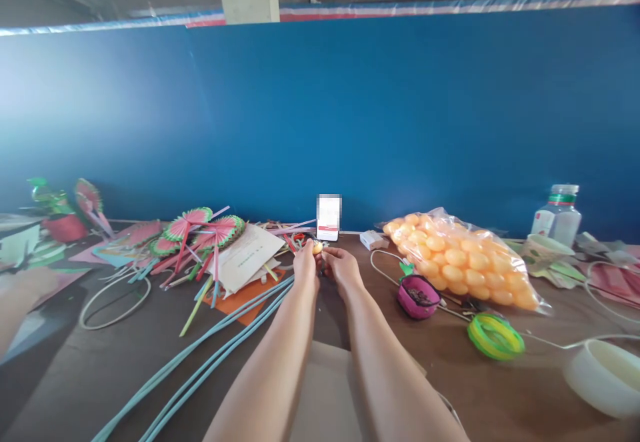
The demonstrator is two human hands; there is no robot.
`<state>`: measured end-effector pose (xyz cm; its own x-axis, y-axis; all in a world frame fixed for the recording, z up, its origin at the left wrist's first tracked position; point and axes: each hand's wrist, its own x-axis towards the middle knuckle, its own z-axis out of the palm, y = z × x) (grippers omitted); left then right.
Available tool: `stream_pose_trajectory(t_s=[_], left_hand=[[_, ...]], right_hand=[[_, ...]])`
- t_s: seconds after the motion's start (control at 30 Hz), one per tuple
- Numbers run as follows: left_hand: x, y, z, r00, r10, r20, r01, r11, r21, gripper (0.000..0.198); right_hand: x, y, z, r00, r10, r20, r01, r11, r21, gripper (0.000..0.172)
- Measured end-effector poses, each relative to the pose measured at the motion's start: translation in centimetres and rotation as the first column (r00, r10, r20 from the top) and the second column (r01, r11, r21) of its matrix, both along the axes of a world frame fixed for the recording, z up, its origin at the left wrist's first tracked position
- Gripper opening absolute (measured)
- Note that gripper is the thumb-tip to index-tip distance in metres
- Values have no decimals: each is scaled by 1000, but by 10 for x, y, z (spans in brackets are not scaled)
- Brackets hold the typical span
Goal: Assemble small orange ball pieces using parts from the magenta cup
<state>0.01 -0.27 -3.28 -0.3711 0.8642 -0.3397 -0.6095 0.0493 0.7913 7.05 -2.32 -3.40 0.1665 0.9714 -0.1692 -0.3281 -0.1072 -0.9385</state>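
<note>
My left hand is closed with its fingers pinched on a small yellow rounded piece. Close beside it, my right hand has its thumb and fingers pressed together at the same piece; a dark bit shows between the two hands, too small to name. Both forearms reach forward over the brown table. Just beyond the hands, a phone with a lit screen stands propped against the blue partition.
At right lie a clear bag of orange egg-shaped balls, a pink cup, green-yellow rings, a white bowl and a bottle. Left are folded paper fans, blue tubes and another person's blurred arm.
</note>
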Motion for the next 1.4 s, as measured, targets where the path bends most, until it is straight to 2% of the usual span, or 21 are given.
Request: stream_pose_trajectory(t_s=[0.17, 0.4, 0.57, 0.9, 1.0, 1.4], left_hand=[[0, -6, 4, 1000, -15, 8, 15, 1000, -21, 21], [3, -5, 2, 999, -45, 30, 45, 999, -16, 20], [3, -5, 1, 998, -53, 38, 53, 998, -16, 21], [4, -10, 9, 995, -72, 63, 73, 997, -17, 18], [4, -11, 10, 996, -68, 52, 70, 997, -39, 18], [2, -11, 7, 994, -86, 68, 88, 996, -28, 18]], right_hand=[[2, 0, 1, 998, -54, 24, 54, 998, 15, 9], [1, 5, -3, 995, -51, -85, 51, 999, 4, 13], [2, 6, -4, 992, -74, -103, 79, 996, 47, 16], [4, 5, -8, 983, -87, -164, 109, 986, 128, 18], [6, 2, -6, 981, -123, -151, 141, 984, 113, 17], [6, -1, -4, 960, -113, -255, 137, 987, 78, 22]])
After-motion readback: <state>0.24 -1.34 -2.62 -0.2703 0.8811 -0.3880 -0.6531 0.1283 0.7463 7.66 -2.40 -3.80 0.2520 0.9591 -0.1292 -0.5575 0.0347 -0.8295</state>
